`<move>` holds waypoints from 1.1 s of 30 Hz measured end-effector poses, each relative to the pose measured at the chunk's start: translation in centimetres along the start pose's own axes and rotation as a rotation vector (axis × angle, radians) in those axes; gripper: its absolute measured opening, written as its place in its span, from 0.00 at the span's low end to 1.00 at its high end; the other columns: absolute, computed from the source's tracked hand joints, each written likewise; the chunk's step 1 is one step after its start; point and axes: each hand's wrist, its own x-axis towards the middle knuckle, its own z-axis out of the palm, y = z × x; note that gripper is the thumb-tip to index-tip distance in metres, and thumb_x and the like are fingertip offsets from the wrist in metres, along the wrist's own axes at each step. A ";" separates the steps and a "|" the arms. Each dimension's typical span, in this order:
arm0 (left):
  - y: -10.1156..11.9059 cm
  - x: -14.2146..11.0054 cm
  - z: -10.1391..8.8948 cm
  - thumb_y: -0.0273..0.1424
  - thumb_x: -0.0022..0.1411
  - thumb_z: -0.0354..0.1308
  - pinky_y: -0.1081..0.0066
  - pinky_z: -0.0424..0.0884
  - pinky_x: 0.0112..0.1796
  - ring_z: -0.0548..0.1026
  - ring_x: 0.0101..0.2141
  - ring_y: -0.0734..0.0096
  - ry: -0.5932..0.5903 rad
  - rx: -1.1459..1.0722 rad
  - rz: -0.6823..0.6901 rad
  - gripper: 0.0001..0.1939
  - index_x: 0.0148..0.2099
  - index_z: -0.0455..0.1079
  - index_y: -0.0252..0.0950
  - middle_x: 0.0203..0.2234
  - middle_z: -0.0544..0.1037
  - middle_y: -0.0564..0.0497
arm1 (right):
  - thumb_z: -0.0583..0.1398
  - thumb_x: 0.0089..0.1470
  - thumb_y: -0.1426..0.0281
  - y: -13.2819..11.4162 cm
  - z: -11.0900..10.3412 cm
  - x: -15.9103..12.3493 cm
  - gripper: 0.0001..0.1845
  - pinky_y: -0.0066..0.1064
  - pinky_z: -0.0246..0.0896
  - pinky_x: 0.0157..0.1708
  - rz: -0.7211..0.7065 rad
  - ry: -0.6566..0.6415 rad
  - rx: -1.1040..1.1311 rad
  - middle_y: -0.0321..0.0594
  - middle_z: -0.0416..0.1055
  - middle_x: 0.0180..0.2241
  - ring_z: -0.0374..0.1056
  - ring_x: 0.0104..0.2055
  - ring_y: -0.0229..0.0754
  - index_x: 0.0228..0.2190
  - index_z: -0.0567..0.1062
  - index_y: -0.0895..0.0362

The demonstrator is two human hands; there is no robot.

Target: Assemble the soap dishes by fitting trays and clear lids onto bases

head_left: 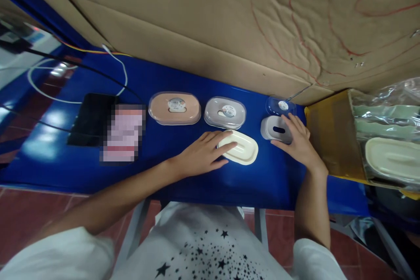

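Observation:
My left hand (205,153) rests at the left end of a cream oval lid (246,148) with a raised middle. Its fingers are stretched apart, one lying across the lid. Farther right, my right hand (298,140) spans a small grey oval box (269,129) with a dark slot in its top, thumb at the near side and fingers at the far side. Just behind that box lies a clear plastic cover (272,106) with a round sticker. To the left sit a grey box under a clear cover (226,113) and a larger peach one (175,107), both with labels.
An open cardboard box (331,135) at the right holds bagged green pieces and a cream lid (393,157). A pixelated phone-like object (123,133) and a black flat item (90,118) lie left, near a white cable (124,70). Cardboard (180,13) walls the back of the blue table (183,188).

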 end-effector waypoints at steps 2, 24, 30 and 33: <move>-0.5 -0.2 -0.2 0.37 0.76 0.63 0.48 0.70 0.63 0.71 0.67 0.43 0.031 -0.023 -0.025 0.28 0.73 0.67 0.37 0.71 0.68 0.35 | 0.67 0.64 0.46 0.3 0.8 -0.2 0.45 0.68 0.52 0.72 -0.011 -0.008 0.032 0.57 0.54 0.77 0.51 0.79 0.69 0.74 0.63 0.48; -1.9 -0.6 0.3 0.46 0.75 0.65 0.47 0.68 0.63 0.73 0.65 0.43 0.018 0.035 -0.080 0.39 0.79 0.57 0.41 0.68 0.72 0.32 | 0.62 0.68 0.46 -12.6 4.1 -1.4 0.48 0.65 0.61 0.65 -0.261 -0.052 -0.002 0.54 0.61 0.74 0.60 0.70 0.70 0.78 0.48 0.41; -1.9 -0.7 -0.3 0.45 0.73 0.68 0.44 0.66 0.64 0.73 0.65 0.42 -0.046 0.068 -0.053 0.39 0.77 0.60 0.41 0.69 0.71 0.31 | 0.62 0.69 0.48 -13.1 4.6 -1.6 0.47 0.65 0.60 0.64 -0.316 -0.084 -0.078 0.56 0.57 0.76 0.61 0.70 0.71 0.78 0.48 0.43; -1.8 -0.6 -0.4 0.45 0.73 0.67 0.43 0.66 0.64 0.75 0.63 0.42 -0.037 0.080 -0.067 0.36 0.77 0.62 0.43 0.68 0.72 0.33 | 0.60 0.69 0.46 -11.7 4.4 -1.0 0.46 0.64 0.59 0.66 -0.384 -0.120 -0.014 0.53 0.56 0.77 0.60 0.72 0.69 0.78 0.50 0.42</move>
